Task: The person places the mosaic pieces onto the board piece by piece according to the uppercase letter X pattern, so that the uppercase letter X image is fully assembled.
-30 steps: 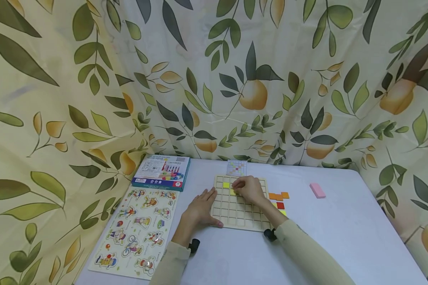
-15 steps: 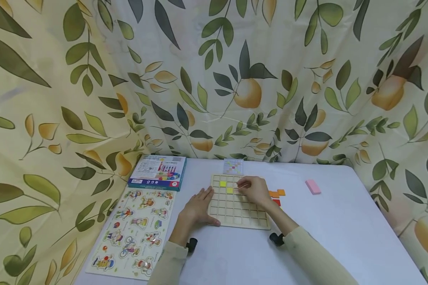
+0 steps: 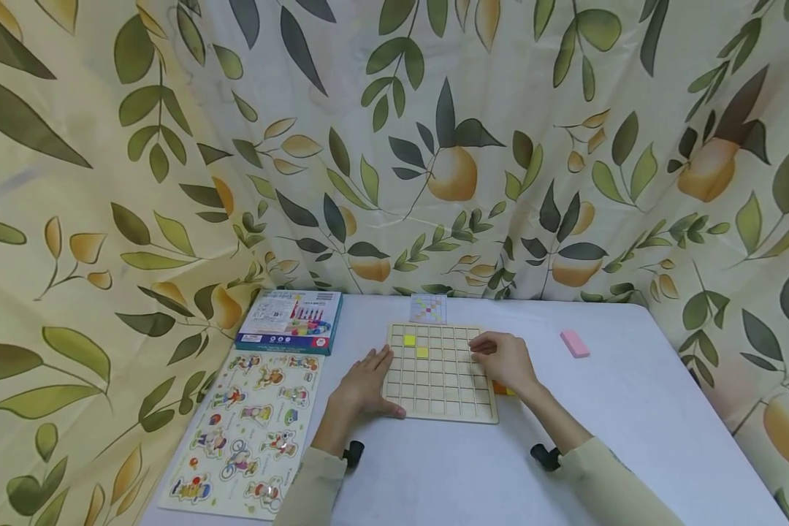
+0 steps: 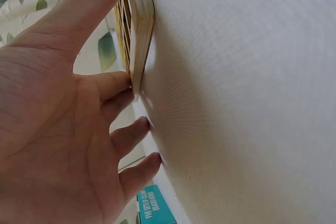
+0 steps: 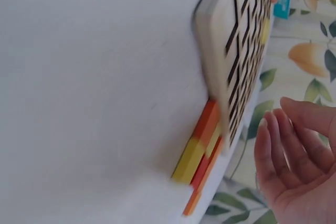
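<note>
Faced a leaf-and-fruit patterned curtain (image 3: pixel 631 73) beyond the grid board (image 3: pixel 443 402), with a white-covered table (image 3: pixel 631 409) underneath. Saw a picture board (image 3: pixel 276 438) left of the grid board, dotted with cartoon figures. Found the grid board itself between both hands, with the left hand (image 3: pixel 364 383) against its left edge and the right hand (image 3: pixel 505 361) by its far right side; judged the right hand nearer to the loose tiles (image 5: pixel 190 161) just beside its right edge. Made out no clear long axis, only a squarish outline, pale wood, dark-lined cells and a thick edge. Noticed a box (image 3: pixel 289 321) far left of the grid board. Saw the left fingers spread, thumb on the wood; saw the right thumb and fingertips narrowly apart, with nothing visible between. Spotted a printed card (image 3: pixel 429 308) just beyond the grid board, a pink block (image 3: pixel 575 343) well to its right, orange, yellow and red among the loose tiles, and two yellow tiles (image 3: pixel 410 340) set diagonally in its far-left cells.
</note>
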The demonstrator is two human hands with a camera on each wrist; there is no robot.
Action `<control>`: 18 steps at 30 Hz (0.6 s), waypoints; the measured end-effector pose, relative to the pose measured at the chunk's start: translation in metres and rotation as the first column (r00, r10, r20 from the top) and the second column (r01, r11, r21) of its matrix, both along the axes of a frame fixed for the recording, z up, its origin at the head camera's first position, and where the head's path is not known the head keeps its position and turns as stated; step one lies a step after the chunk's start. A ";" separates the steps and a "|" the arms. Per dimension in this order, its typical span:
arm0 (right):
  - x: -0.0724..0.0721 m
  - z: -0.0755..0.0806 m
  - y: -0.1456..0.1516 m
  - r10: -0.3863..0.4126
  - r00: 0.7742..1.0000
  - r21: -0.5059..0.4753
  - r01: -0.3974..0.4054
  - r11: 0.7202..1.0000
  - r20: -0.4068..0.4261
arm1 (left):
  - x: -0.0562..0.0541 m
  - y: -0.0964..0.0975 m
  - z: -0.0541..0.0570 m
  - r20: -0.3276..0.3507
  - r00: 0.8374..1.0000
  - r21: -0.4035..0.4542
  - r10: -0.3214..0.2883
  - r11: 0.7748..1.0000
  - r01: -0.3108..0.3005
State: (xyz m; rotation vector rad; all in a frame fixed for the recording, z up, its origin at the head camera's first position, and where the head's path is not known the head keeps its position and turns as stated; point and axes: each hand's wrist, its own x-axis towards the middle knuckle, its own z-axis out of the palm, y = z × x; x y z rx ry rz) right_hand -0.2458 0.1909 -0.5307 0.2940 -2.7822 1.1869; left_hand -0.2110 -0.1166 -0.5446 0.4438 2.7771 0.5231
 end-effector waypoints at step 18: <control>0.018 -0.013 0.051 -0.095 0.991 0.129 0.083 0.988 0.095 | 0.001 0.001 0.001 -0.001 1.000 -0.022 0.001 1.000 -0.001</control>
